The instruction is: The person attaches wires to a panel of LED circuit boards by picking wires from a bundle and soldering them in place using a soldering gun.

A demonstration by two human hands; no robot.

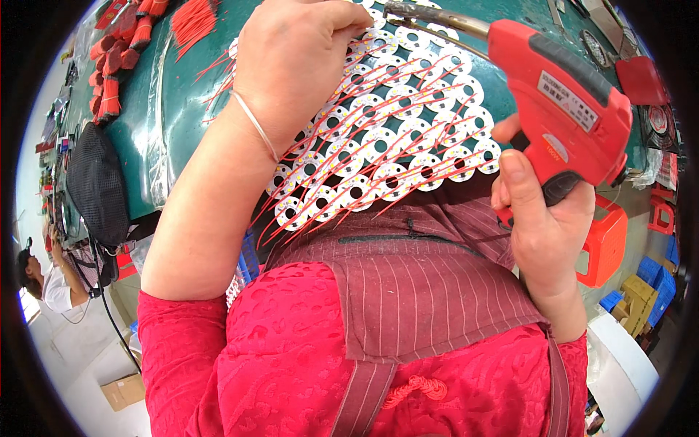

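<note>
In my right hand (542, 211) is a red and black soldering gun (557, 102), its grip wrapped by the fingers. The metal barrel and tip (437, 20) of the gun point left, above the far rows of boards. My left hand (298, 51) reaches over the far left of the boards, thumb and fingers pinched close to the tip; what they hold is too small to make out. Beneath both hands lie rows of round white circuit boards (380, 144) with holes in their middles. Thin red wires (429, 173) run slantwise across them, several ends hanging past the near edge.
Loose red wires (194, 23) and tied red wire bundles (109, 95) lie on the green tabletop (186, 95) at left. A black mesh-covered object (97, 186) stands at the left edge. Red stools (606, 240) and blue crates (661, 291) are at right. Another person (54, 280) is far left.
</note>
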